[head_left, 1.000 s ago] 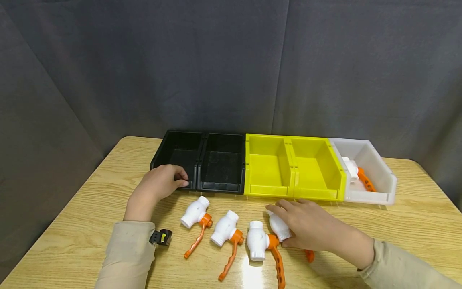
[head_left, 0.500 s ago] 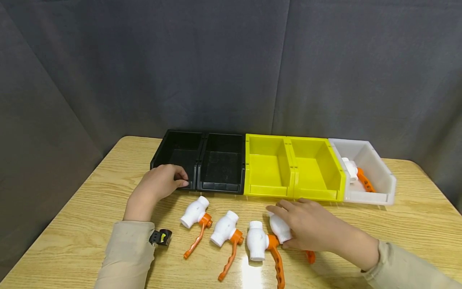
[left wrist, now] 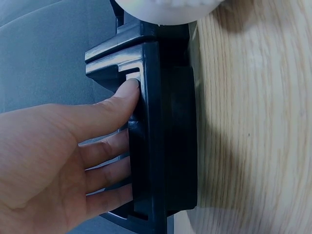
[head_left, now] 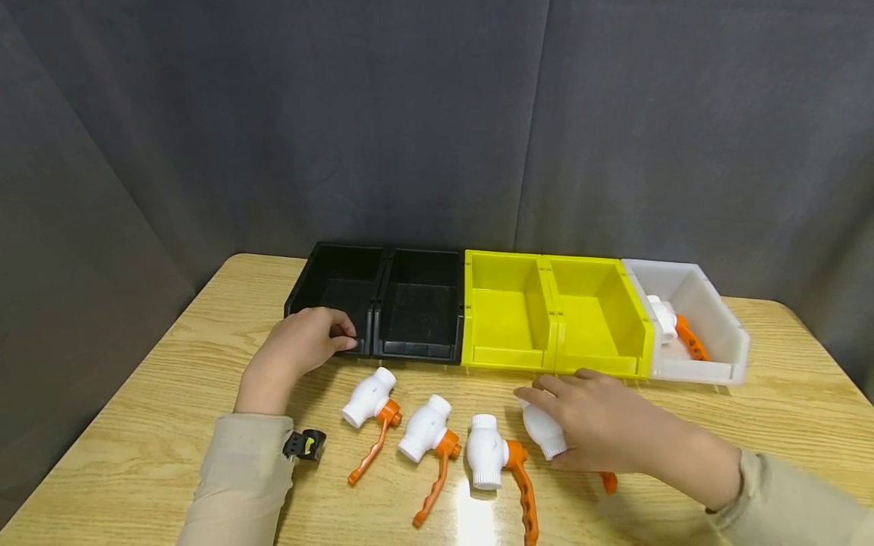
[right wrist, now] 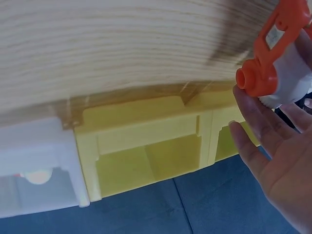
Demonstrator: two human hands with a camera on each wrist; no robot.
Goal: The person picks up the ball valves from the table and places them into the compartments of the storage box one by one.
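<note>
My left hand [head_left: 299, 345] holds the front lip of the leftmost black bin [head_left: 344, 294]. In the left wrist view the thumb lies on the lip [left wrist: 146, 146] and the other fingers reach behind it. At the right, my right hand [head_left: 611, 421] grips a ball valve [head_left: 544, 431] with a white body and an orange handle, mostly covered by the hand in the head view. The right wrist view shows its orange handle [right wrist: 273, 53] and the fingers around the body. Three similar valves lie in a row on the table: left [head_left: 369, 397], middle [head_left: 425, 429] and right [head_left: 485, 455].
Behind the valves, a second black bin [head_left: 418, 350], two yellow bins, left [head_left: 508, 359] and right [head_left: 602, 365], and a white bin [head_left: 703, 371] stand side by side. The white bin contains another ball valve [head_left: 665, 320]. A grey curtain [head_left: 437, 121] hangs behind the wooden table [head_left: 143, 455].
My right hand has shifted slightly to the right with the ball valve, away from the valve beside it. The left hand keeps its place on the black bin.
</note>
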